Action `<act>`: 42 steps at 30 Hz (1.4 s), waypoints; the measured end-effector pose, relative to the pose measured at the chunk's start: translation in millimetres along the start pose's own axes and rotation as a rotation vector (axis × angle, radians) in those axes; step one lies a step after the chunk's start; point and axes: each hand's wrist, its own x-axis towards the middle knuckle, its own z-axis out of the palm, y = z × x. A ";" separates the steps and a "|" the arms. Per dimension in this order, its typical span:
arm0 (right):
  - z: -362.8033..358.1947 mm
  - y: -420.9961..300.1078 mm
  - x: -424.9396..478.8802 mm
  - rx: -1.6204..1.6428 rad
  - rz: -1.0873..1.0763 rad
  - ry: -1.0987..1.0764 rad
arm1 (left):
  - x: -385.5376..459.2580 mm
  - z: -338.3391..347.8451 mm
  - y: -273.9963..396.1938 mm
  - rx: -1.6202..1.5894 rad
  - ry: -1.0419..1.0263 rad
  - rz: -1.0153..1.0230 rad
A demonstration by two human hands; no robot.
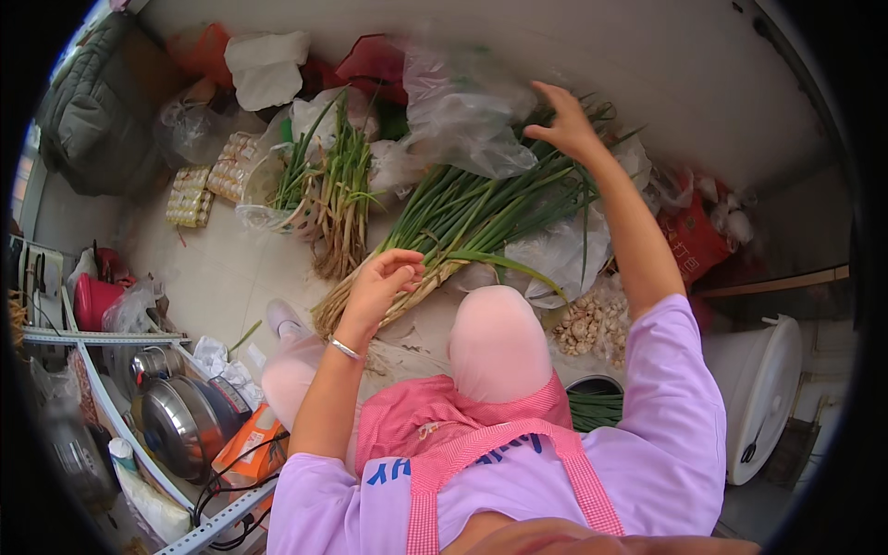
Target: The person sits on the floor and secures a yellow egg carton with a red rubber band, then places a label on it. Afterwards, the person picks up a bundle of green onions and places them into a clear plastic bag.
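Observation:
A large bundle of green onions point(479, 208) lies slantwise on the floor before me, pale root ends near, green tops far. Over the root end hovers my left hand point(388, 277), a silver bangle on its wrist, its fingers loosely curled with nothing visible in them. My right hand point(565, 125) reaches over the far green tops, thumb and fingers spread and holding nothing. A clear plastic bag point(479, 132) billows to the left of that hand, partly blurred. A smaller bunch of green onions point(347, 187) leans by a white plastic basket point(277, 216).
Garlic bulbs point(590, 322) lie right of my knee, with a bowl of cut greens point(595, 408) nearer. A white bucket point(756, 395) stands at right. Packs of eggs point(189, 196) sit far left. A metal shelf point(104, 338) with a steel pot point(177, 427) flanks my left side.

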 end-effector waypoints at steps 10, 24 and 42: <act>-27.0 -126.3 78.4 0.650 0.025 0.045 | 21.8 -24.5 45.8 0.396 0.268 0.414; -149.5 -181.0 -14.5 0.623 -0.050 -0.400 | 6.9 -12.9 104.9 -0.614 0.072 0.554; -66.2 -301.1 -22.7 0.795 -0.122 -0.074 | -106.6 -11.1 126.6 0.851 0.629 1.180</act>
